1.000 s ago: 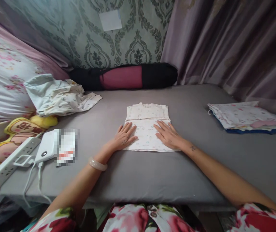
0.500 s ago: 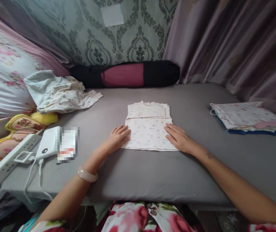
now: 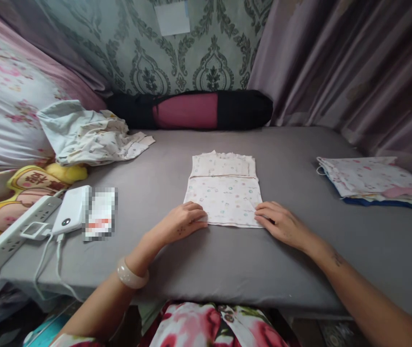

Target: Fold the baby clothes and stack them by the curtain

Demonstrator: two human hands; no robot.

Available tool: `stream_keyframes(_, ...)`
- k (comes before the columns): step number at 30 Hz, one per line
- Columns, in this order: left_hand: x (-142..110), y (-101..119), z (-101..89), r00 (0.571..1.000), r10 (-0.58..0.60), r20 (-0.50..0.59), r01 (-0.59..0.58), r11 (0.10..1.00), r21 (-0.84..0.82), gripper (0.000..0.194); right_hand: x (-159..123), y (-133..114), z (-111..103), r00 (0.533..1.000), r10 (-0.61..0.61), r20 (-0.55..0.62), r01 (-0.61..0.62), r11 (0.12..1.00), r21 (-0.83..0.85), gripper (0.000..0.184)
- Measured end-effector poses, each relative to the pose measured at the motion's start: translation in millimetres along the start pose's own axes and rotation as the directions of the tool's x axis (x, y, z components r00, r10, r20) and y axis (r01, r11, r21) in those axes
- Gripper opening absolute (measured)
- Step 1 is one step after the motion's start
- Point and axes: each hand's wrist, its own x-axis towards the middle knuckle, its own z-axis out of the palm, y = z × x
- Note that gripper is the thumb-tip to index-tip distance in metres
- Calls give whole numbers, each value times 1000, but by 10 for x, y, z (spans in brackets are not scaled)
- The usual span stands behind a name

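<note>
A white printed garment (image 3: 223, 193), probably a small shirt, lies flat in front of me with its far part folded over into a band. My left hand (image 3: 186, 221) is at its near left corner, fingers closed on the hem. At the near right corner, my right hand (image 3: 281, 221) pinches the hem between thumb and fingers. The corners themselves are hidden under my fingers. The near edge between the hands rests on the grey sheet (image 3: 227, 270).
A crumpled heap of clothes (image 3: 90, 135) lies at the back left, a folded stack (image 3: 372, 178) at the right. On the left are a white power bank (image 3: 72, 209) with cables, a power strip (image 3: 14, 241) and a yellow plush toy (image 3: 25, 197). A dark bolster (image 3: 187, 111) lines the wall.
My hands lay flat on the garment, slid outward to its sides, then came toward me to the near corners. Their fingers have closed on the hem.
</note>
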Motion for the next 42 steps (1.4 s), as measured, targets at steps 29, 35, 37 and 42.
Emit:
stream_keyframes(29, 243, -20, 155, 966, -258, -20, 256, 941, 221, 27, -47, -41, -14, 998, 60, 5, -59, 995, -78, 25)
stream_keyframes(35, 87, -155, 114, 985, -169, -10, 168, 968, 188, 29, -25, 4, -87, 998, 66, 5, -66, 998, -10, 28)
stream_keyframes(37, 0, -204, 78, 991, -130, -33, 134, 974, 180, 30, -38, 21, -118, 998, 58, -2, -58, 998, 10, 29)
stream_keyframes(42, -205, -312, 22, 992, -39, -124, 50, 995, 91, 31, -100, 28, -158, 998, 45, -50, -44, 999, 8, 32)
